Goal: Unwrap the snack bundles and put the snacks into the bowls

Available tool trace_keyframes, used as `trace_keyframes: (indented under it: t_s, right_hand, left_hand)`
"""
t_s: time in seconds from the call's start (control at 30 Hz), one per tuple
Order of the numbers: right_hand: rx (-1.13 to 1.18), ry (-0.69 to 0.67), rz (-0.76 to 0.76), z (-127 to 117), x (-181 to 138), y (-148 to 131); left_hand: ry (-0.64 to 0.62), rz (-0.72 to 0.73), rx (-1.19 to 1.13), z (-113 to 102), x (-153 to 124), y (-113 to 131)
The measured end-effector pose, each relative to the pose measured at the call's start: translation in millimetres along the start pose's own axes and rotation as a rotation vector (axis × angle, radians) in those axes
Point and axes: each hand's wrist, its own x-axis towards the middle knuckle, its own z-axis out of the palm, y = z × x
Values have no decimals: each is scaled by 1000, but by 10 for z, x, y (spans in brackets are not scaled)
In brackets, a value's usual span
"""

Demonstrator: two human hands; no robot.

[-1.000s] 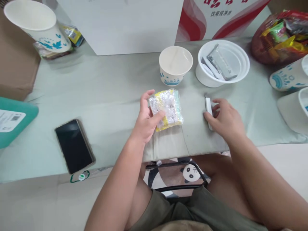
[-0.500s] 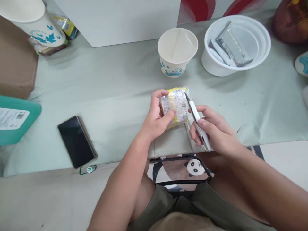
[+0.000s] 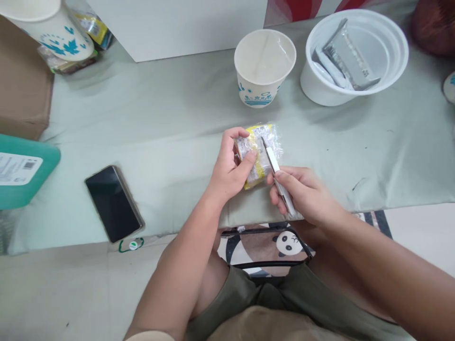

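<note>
My left hand [image 3: 229,168] grips a small packet [image 3: 261,147] wrapped in clear plastic with yellow and white print, holding it just above the pale green table cloth [image 3: 159,142]. In my right hand [image 3: 302,192] is a slim white utility knife [image 3: 276,173]. Its blade tip rests on the top of the packet. Both hands are closed around what they hold.
A paper cup [image 3: 264,66] stands behind the packet. To its right a white bowl [image 3: 355,54] holds silver sachets. A black phone [image 3: 113,203] lies at the left near the table edge, with a teal box [image 3: 21,173] and cardboard box [image 3: 21,94] further left.
My right hand picked the knife up from the table and brought it left onto the packet. The left hand lifted the packet slightly.
</note>
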Motion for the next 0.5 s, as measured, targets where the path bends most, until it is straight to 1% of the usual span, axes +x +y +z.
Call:
trace_keyframes:
  t_s: [0.2,0.33,0.5]
  right_hand:
    - [-37,-24,26,16,-30,-14]
    - [-60,-50,59,32,-55,-8]
    - [-81,-79,58,57,-80,38]
  left_hand:
    - [83,-1,-12,-40,40,22]
    - [117,42,3,-85,68,19]
    - [140,116,-6,-126,81,17]
